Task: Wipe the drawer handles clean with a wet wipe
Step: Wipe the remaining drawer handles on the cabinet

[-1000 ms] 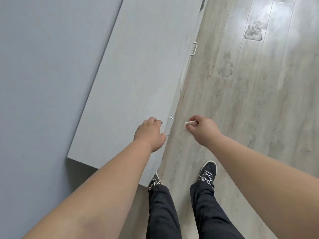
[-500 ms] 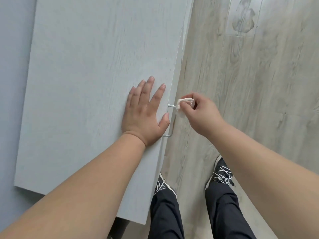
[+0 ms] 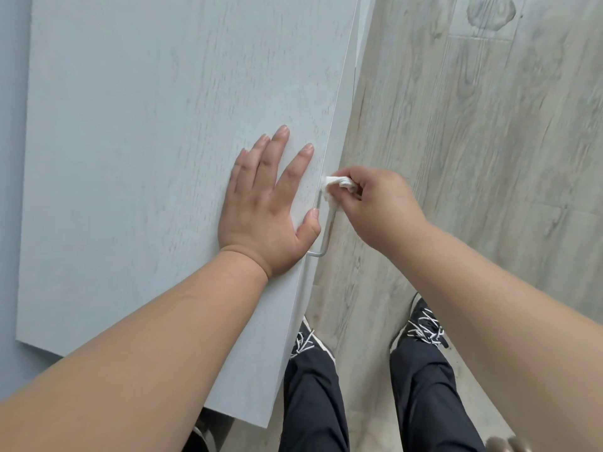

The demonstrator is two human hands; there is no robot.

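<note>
We wipe the upper end of a drawer handle with a wet wipe while our other hand steadies the cabinet top.

Our left hand (image 3: 267,210) lies flat on the pale grey wood-grain cabinet top (image 3: 146,141), fingers straight and spread, the thumb reaching the front edge just beside the handle. Our right hand (image 3: 378,207) has its fingers curled, pinching a crumpled white wet wipe (image 3: 332,189) and pressing it against the top of the thin metal drawer handle (image 3: 326,238), which juts from the cabinet's front; its lower bend shows bare below the wipe. Beneath us we see dark trousers (image 3: 313,402) and black shoes with white laces (image 3: 424,327) on the light wood-look floor (image 3: 473,125).
</note>
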